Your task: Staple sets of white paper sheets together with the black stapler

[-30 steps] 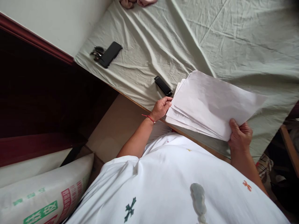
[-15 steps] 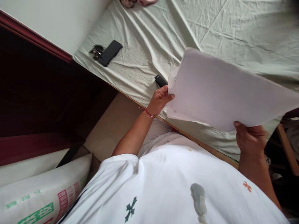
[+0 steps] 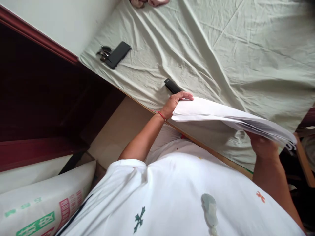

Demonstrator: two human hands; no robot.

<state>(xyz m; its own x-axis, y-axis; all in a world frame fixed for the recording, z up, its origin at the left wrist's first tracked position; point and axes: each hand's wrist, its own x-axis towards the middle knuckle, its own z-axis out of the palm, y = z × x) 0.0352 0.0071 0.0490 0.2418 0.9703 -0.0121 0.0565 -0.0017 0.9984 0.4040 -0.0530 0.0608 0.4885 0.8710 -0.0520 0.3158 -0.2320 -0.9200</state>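
Above the pale green bed sheet (image 3: 221, 49), the white paper stack (image 3: 228, 116) has tipped flat, edge-on; left hand (image 3: 176, 104) and right hand (image 3: 264, 146) keep their grip closed on it.

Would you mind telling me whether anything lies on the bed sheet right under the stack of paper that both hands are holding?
Almost nothing does. The left hand and right hand hold the paper stack above the bed sheet. Only a small black device lies by the left fingers; the phone lies farther off.
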